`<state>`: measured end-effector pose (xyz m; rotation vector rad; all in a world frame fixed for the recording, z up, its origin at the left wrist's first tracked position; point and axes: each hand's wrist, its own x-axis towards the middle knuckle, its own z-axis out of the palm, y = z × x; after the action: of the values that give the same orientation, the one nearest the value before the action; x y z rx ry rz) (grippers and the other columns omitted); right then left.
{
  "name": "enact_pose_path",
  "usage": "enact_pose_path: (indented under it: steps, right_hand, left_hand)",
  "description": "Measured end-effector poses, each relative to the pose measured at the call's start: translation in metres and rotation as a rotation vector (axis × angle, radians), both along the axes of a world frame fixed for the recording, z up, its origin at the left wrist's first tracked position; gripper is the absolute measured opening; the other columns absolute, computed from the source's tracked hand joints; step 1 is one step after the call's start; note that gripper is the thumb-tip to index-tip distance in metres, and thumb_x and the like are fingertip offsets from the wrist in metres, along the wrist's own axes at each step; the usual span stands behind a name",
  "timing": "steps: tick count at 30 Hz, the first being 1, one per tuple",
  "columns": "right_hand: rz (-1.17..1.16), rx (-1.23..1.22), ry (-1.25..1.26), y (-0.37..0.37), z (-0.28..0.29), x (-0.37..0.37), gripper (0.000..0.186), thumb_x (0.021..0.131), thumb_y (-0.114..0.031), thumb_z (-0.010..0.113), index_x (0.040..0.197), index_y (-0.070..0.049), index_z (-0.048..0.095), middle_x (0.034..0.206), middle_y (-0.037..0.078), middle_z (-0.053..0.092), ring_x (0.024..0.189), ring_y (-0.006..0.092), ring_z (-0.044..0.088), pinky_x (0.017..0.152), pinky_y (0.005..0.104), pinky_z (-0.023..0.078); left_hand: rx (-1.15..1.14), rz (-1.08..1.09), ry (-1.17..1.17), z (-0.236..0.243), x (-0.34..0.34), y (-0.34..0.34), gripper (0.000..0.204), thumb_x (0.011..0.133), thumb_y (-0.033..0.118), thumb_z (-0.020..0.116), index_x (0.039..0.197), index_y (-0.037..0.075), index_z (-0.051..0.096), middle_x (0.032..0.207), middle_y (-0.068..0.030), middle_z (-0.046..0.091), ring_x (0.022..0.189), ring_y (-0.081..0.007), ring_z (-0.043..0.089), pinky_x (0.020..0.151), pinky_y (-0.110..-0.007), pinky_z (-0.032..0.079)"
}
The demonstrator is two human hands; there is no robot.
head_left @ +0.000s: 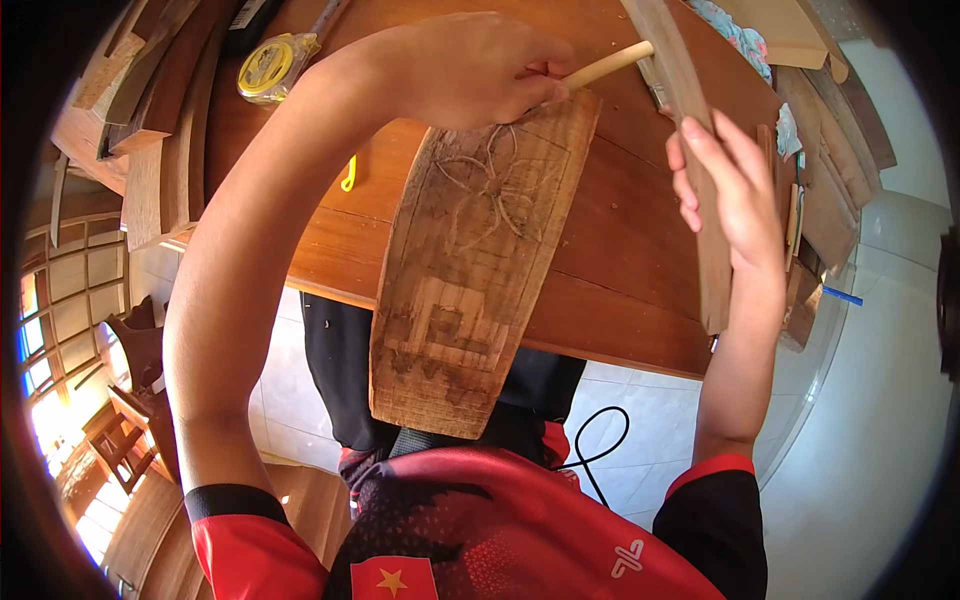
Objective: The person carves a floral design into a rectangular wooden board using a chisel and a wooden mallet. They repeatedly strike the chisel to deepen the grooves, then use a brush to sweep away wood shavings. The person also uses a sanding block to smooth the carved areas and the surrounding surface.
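My left hand [480, 70] is closed round a pale wooden rod [610, 65] like a tool handle, over the board's far end; its lower end is hidden in my fist. My right hand [735, 180] grips a long brown wooden strip [712, 265], with fingers round its left edge. The strip's upper part lies close to the rod's free end; I cannot tell whether they touch. Below my left hand lies a curved wooden board [455, 280] with a flower outline and a square pattern carved in it. Its near end overhangs the table edge towards my lap.
Wood pieces [165, 130] are stacked at the table's left, and more wooden planks [825, 160] stand at the right. A yellow tape measure [265, 70] and a yellow loop [348, 175] lie on the wooden table [640, 300]. A patterned cloth [735, 38] lies at the far right.
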<state>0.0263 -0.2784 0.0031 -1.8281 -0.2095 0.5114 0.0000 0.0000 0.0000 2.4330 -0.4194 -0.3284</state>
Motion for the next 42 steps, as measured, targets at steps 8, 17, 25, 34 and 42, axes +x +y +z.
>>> enact_pose_path:
  steps: [8,17,25,34,42]
  right_hand:
    - [0.059,-0.015,0.001,0.008,-0.002,-0.002,0.043,0.107,-0.033,0.055,0.133,0.001,0.059,0.086,0.002,0.055,0.058,0.0057,0.048,0.044,0.0232,0.038]
    - [0.012,0.062,-0.039,0.006,-0.003,0.001,0.036,0.105,-0.033,0.060,0.120,0.000,0.063,0.083,0.002,0.058,0.057,0.0067,0.052,0.043,0.0243,0.039]
    - [-0.022,0.036,-0.020,0.003,0.000,0.011,0.041,0.106,-0.033,0.056,0.133,-0.003,0.060,0.085,0.000,0.055,0.059,0.0048,0.047,0.044,0.0222,0.036]
    - [0.096,0.003,0.025,0.002,-0.010,0.015,0.035,0.105,-0.033,0.060,0.120,-0.002,0.063,0.083,0.002,0.058,0.058,0.0064,0.051,0.045,0.0242,0.040]
    - [0.037,0.116,0.001,-0.003,-0.017,0.012,0.037,0.105,-0.032,0.059,0.121,0.002,0.061,0.083,0.003,0.059,0.058,0.0078,0.052,0.045,0.0253,0.042]
  left_hand:
    - [0.019,-0.018,-0.113,-0.007,-0.001,0.003,0.028,0.104,0.029,0.056,0.105,0.002,0.065,0.074,-0.0132,0.063,0.067,-0.0278,0.061,0.068,-0.042,0.047]
    - [0.058,0.026,0.022,0.007,-0.001,-0.004,0.029,0.104,0.028,0.055,0.098,0.001,0.062,0.071,-0.0121,0.060,0.065,-0.0265,0.057,0.067,-0.042,0.045]
    - [0.016,-0.027,-0.112,-0.008,0.001,0.002,0.030,0.105,0.030,0.055,0.095,0.002,0.062,0.071,-0.0100,0.060,0.066,-0.0248,0.057,0.068,-0.039,0.046]
    - [0.000,-0.011,-0.120,-0.011,-0.003,0.004,0.029,0.103,0.031,0.057,0.097,0.004,0.064,0.073,-0.0085,0.059,0.068,-0.0219,0.056,0.069,-0.039,0.046]
    - [-0.107,-0.025,-0.157,0.002,-0.017,0.028,0.029,0.103,0.028,0.056,0.095,0.000,0.059,0.081,-0.0061,0.054,0.077,-0.0180,0.053,0.072,-0.033,0.043]
